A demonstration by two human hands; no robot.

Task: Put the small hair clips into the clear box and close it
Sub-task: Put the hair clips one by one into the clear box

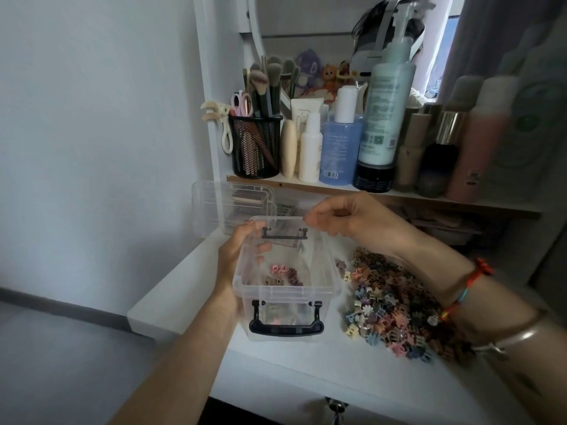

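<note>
The clear box [329, 289] stands open on the white desk, with a black latch handle on its near end and another on its far end. A few small hair clips [279, 276] lie on its bottom. My left hand [236, 253] grips the box's left wall, fingers curled over the rim. My right hand [343, 217] has its fingers bunched at the far right corner of the rim and seems to pinch it. A big pile of small, many-coloured hair clips [399, 305] lies on the desk just right of the box, under my right forearm. The clear lid [208, 200] leans behind the box, at the left.
A shelf [306, 187] just behind the box carries a black mesh brush holder [256, 148], several bottles [340, 148] and tubes. The white desk [306, 372] ends at its left edge close to the box. A wall is at the left.
</note>
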